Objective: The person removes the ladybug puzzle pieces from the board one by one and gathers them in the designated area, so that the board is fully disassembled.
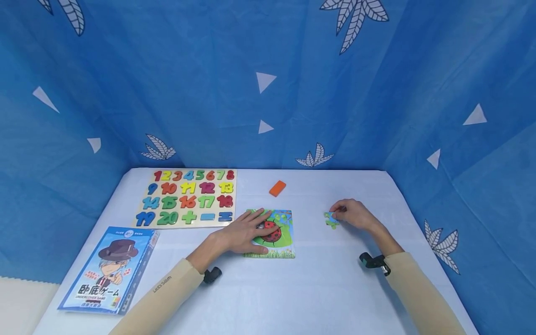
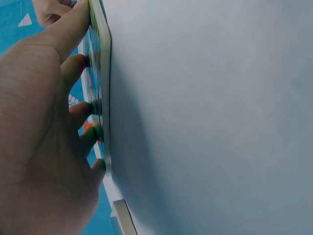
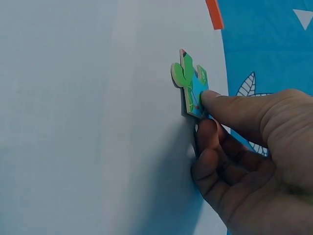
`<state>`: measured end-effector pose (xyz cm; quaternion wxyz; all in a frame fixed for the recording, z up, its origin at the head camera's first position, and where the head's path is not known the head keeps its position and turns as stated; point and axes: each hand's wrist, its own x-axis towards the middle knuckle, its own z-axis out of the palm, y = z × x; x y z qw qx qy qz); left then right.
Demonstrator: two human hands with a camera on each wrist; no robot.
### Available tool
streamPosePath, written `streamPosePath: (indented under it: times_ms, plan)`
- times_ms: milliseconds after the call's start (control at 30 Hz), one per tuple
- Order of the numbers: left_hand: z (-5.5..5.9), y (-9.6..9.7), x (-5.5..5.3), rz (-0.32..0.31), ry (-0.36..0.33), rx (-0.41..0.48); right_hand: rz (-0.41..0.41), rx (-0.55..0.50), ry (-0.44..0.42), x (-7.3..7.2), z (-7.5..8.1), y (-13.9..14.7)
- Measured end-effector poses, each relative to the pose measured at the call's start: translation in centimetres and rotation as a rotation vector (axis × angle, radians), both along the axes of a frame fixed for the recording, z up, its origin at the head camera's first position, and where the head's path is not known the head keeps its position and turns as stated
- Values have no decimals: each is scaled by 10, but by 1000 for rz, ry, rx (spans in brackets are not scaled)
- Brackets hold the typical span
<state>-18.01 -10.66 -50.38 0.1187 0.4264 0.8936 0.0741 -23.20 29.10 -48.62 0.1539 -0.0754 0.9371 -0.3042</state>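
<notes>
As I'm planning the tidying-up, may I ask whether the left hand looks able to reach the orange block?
Probably yes: the left hand lies spread over the ladybug puzzle, and nothing visible stands between that hand and the orange block beyond.

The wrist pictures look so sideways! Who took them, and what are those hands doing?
There's no robot, just a person in beige sleeves. The wide picture comes from the head, looking down; the close ones come from black wrist cameras. The bare left hand rests on a flat, colourful ladybug board. The bare right hand pinches a blue-and-green jigsaw piece. Also on the white table are a pale board of bright numbers, a small orange block and a blue box showing a cartoon character in a hat.
</notes>
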Motion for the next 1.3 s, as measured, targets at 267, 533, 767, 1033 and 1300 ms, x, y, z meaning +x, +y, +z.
streamPosePath:
  times_ms: [267,533,767,1033,1300]
  plan:
    - [1,0,1,3,-5,2,10,18,33,0,3,0]
    - [0,0,1,4,-4,-2,-2,20,44,-2,-1,2]
    - [-1,0,0,0,5,-3,-17,21,38,-3,-4,2]
    - [-1,0,0,-3,10,-8,-17,14,41,-1,-4,0]
    - [-1,1,0,-3,13,0,-13,17,41,0,-3,0]
